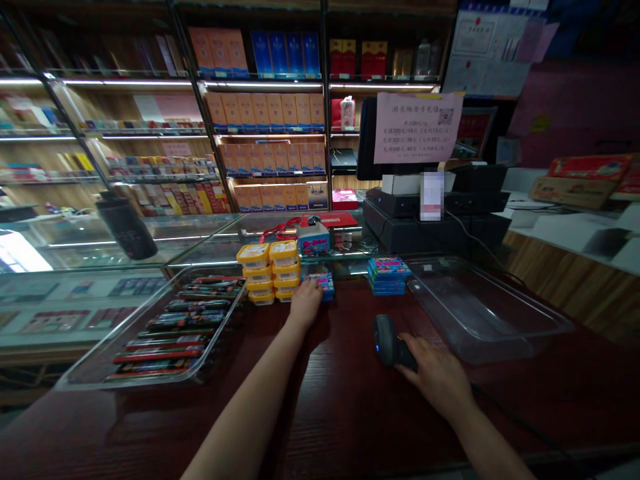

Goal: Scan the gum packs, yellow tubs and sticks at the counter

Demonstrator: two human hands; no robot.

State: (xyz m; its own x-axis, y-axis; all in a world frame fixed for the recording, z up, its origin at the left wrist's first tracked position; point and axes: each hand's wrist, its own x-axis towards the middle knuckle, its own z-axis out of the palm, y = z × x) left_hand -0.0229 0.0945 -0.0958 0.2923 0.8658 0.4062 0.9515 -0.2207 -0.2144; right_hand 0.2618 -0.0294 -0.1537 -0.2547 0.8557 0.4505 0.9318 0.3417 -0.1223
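Observation:
My right hand (440, 373) is wrapped round the handle of a black barcode scanner (386, 339), which has a small blue light and is held low over the dark wooden counter. My left hand (307, 299) reaches forward, its curled fingers on small blue and pink packets (326, 283) that it partly covers. Just left of that hand, yellow-lidded plastic tubs (261, 273) stand in two stacks. Another pile of blue packets (389, 275) lies to the right, between the hands and farther back. An open blue display box (314, 239) sits behind the left hand.
At left, a clear tray (205, 357) holds many slim wrapped sticks. A second clear plastic tray (475, 307) lies at right. Behind stand a cash drawer (430, 230) and a monitor with a paper sign (419, 127). A dark bottle (127, 227) stands on the glass case.

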